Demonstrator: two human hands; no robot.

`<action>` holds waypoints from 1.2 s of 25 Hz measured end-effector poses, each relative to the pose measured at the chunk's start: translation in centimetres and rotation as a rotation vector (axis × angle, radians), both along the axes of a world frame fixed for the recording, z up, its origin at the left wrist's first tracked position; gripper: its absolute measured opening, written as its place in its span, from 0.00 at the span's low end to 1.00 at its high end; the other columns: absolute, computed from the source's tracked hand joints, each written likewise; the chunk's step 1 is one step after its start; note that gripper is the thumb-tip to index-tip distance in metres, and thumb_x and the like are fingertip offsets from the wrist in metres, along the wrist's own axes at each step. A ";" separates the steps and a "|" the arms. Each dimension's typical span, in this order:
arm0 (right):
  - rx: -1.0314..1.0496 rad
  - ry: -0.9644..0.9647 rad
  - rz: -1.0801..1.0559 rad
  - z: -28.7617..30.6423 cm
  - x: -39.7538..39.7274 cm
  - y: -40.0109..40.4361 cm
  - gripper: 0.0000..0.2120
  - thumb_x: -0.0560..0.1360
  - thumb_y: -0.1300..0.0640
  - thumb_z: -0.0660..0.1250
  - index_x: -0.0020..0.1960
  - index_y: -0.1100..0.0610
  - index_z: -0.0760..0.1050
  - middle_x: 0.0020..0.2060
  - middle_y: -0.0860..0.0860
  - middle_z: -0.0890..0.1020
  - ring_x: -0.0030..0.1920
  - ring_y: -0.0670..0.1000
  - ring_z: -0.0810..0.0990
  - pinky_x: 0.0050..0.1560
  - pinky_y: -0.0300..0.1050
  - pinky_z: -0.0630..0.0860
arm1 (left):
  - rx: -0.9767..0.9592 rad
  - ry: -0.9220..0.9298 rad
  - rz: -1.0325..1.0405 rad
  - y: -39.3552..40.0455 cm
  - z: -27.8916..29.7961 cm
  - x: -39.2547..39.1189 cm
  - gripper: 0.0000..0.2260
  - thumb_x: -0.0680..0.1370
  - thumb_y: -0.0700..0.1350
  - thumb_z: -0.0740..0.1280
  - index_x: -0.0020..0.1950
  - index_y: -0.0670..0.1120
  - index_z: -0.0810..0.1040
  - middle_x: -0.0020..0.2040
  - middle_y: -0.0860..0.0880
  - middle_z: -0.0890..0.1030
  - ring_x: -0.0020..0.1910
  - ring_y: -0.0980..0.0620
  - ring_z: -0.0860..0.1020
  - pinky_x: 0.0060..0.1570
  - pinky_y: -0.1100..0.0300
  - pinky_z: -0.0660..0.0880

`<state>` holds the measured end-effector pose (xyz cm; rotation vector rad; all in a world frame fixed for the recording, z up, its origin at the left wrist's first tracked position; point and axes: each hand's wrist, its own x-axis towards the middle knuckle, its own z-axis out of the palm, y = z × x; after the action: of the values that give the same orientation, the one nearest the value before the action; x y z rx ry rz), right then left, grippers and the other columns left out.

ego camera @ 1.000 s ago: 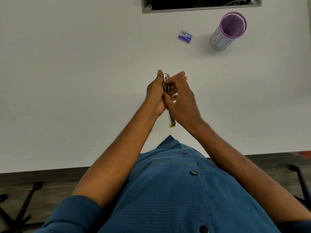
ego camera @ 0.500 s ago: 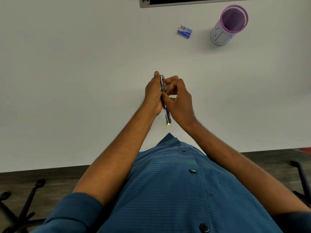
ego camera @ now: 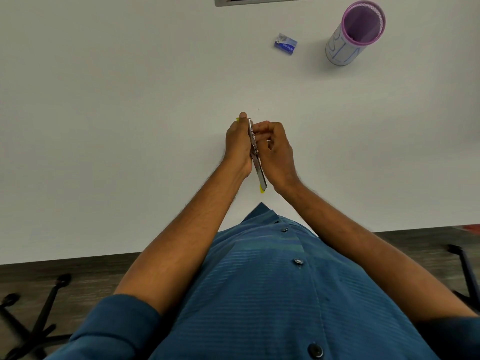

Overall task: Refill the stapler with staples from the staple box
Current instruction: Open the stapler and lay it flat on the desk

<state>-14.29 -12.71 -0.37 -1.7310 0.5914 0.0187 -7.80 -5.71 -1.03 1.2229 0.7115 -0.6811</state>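
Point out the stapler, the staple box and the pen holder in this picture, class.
stapler (ego camera: 259, 170): head view, its metal body below the hands.
staple box (ego camera: 285, 45): head view, its blue top face.
pen holder (ego camera: 341, 50): head view, its white outer wall.

Most of the stapler (ego camera: 255, 154) is hidden between the left hand (ego camera: 238, 144) and the right hand (ego camera: 276, 154) — only a thin metal edge and a yellow tip at the 6 o'clock end show, so whether staples sit inside cannot be told. The left hand's fingers are behind the tool. What the right hand's curled fingertips pinch (if anything) is too small to tell. Up at 1 o'clock, the print on the staple box (ego camera: 285, 44) is illegible. The dark panel (ego camera: 259, 0) at 12 o'clock is cut by the top edge — as are the chair legs (ego camera: 39, 320) at 8 o'clock by the frame's border.
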 end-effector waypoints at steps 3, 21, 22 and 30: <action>0.101 0.106 -0.038 -0.4 0.2 0.0 0.15 0.83 0.65 0.56 0.63 0.54 0.77 0.53 0.48 0.84 0.53 0.48 0.84 0.58 0.49 0.82 | -0.018 0.007 -0.013 -0.2 -0.3 0.3 0.14 0.86 0.52 0.57 0.60 0.42 0.73 0.49 0.44 0.86 0.47 0.43 0.85 0.59 0.41 0.80; 0.583 0.203 -0.169 0.1 2.6 -1.0 0.16 0.85 0.53 0.59 0.71 0.48 0.75 0.67 0.48 0.79 0.67 0.51 0.77 0.63 0.50 0.78 | 0.133 -0.200 -0.067 -1.7 -1.3 1.8 0.11 0.85 0.51 0.59 0.55 0.44 0.73 0.50 0.49 0.88 0.53 0.49 0.86 0.61 0.48 0.80; 0.581 0.203 -0.171 0.1 2.7 -1.0 0.16 0.85 0.53 0.59 0.71 0.48 0.76 0.67 0.48 0.79 0.67 0.52 0.78 0.64 0.51 0.78 | 0.151 -0.210 -0.073 -1.8 -1.4 1.9 0.11 0.85 0.51 0.59 0.54 0.45 0.73 0.48 0.51 0.88 0.53 0.50 0.86 0.60 0.50 0.81; 0.533 0.229 -0.236 -0.8 3.3 -1.0 0.17 0.86 0.61 0.55 0.69 0.54 0.77 0.61 0.49 0.82 0.61 0.53 0.80 0.65 0.57 0.78 | 0.260 -0.235 -0.081 -2.4 -1.5 2.9 0.13 0.85 0.51 0.59 0.57 0.41 0.72 0.50 0.50 0.87 0.50 0.50 0.86 0.57 0.51 0.82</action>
<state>-11.00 -13.69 -1.19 -1.1432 0.8686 0.1932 -4.90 -8.10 -2.53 1.5496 0.5680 -0.5103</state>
